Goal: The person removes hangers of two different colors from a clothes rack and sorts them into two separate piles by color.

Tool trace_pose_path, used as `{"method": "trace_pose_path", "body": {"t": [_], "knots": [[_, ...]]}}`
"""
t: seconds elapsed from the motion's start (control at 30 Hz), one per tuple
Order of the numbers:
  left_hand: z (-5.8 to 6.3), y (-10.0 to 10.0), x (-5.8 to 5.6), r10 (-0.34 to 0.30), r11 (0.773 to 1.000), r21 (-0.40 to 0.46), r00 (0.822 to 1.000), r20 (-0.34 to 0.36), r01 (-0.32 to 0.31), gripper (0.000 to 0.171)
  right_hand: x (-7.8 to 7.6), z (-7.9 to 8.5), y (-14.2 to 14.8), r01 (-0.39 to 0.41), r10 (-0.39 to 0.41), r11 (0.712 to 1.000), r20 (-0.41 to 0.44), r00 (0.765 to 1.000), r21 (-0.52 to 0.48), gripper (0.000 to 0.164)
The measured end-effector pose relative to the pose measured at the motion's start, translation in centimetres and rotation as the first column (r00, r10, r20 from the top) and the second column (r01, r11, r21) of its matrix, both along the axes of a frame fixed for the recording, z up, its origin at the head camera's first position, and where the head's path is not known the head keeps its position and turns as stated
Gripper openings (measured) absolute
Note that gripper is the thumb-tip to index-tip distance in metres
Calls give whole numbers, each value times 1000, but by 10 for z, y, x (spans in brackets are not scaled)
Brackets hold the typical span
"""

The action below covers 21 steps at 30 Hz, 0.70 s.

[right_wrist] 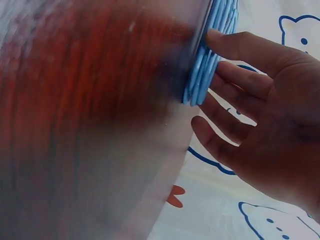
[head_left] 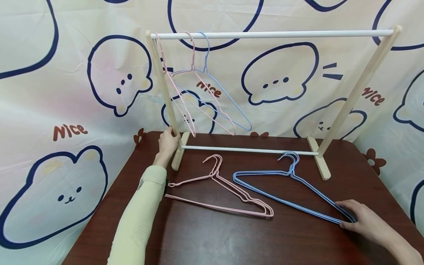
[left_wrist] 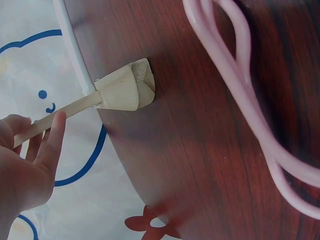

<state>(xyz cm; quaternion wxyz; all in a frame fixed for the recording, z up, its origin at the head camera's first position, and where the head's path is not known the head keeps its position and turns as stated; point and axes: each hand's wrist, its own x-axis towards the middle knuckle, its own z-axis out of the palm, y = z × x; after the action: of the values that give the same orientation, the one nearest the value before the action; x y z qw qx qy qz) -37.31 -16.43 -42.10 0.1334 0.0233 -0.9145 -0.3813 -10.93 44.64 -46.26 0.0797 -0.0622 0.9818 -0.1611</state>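
My left hand (head_left: 168, 142) grips the left wooden post (head_left: 165, 88) of a garment rack near its foot. In the left wrist view the thumb and fingers lie around that post (left_wrist: 75, 106). My right hand (head_left: 367, 221) holds the right end of a stack of blue clothes hangers (head_left: 318, 211) on the table. The right wrist view shows the thumb and fingertips on the ends of the blue hangers (right_wrist: 202, 75). Left of them, a few pink clothes hangers (head_left: 218, 209) lie flat in a stack, partly hidden behind the left sleeve.
Two pink hangers (head_left: 215, 97) and a blue hanger (head_left: 228, 96) hang from the left end of the white top bar (head_left: 281, 35). A lower white bar (head_left: 238, 149) joins the rack's wooden feet (head_left: 319, 162). The dark brown table (head_left: 212, 239) stands before a printed cloth backdrop (head_left: 109, 22).
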Motion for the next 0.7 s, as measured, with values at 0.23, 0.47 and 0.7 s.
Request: {"method": "trace_pose_path", "body": {"t": [0.23,0.47,0.7], "knots": [[0,-2,0,-5,1000,3,1000,-3,5,32,5,11,-9,-1,1,1000,-32,999,-3,65],[0,-2,0,-2,1000,10,1000,-1,2,29,-2,40,-42,-19,17,1000,-215,977,-8,61],[0,-1,-1,-14,1000,26,1000,2,14,30,-19,69,-78,-83,69,997,-436,897,-12,55]]}}
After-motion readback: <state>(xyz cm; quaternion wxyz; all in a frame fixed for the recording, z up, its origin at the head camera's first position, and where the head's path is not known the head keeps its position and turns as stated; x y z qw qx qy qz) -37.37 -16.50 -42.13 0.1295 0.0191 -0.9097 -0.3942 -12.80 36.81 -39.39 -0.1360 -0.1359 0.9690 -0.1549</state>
